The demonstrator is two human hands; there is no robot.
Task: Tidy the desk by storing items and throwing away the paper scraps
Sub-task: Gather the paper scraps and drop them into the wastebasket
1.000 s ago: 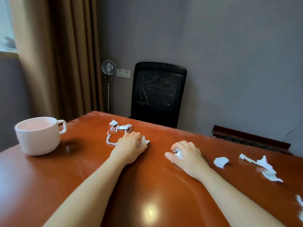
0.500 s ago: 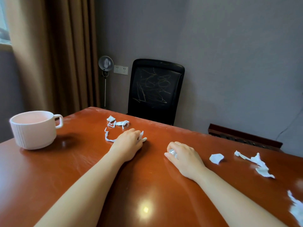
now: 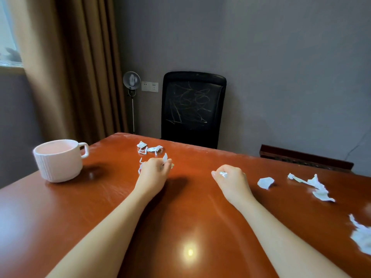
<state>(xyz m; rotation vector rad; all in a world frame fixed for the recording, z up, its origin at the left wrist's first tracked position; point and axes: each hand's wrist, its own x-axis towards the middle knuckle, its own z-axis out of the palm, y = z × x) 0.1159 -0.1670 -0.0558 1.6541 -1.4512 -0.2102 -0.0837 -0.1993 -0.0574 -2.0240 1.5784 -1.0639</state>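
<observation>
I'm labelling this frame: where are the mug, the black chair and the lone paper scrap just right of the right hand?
mug (image 3: pixel 58 161), head view, ribbed side wall.
black chair (image 3: pixel 192 109), head view, middle of backrest.
lone paper scrap (image 3: pixel 265 182), head view, its centre.

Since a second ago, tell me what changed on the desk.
The left hand, which lay over a paper scrap, has curled its fingers and now pinches it, one end sticking up. The right hand keeps its grip on a crumpled scrap. The mug and the loose scraps on the desk stayed put.
</observation>
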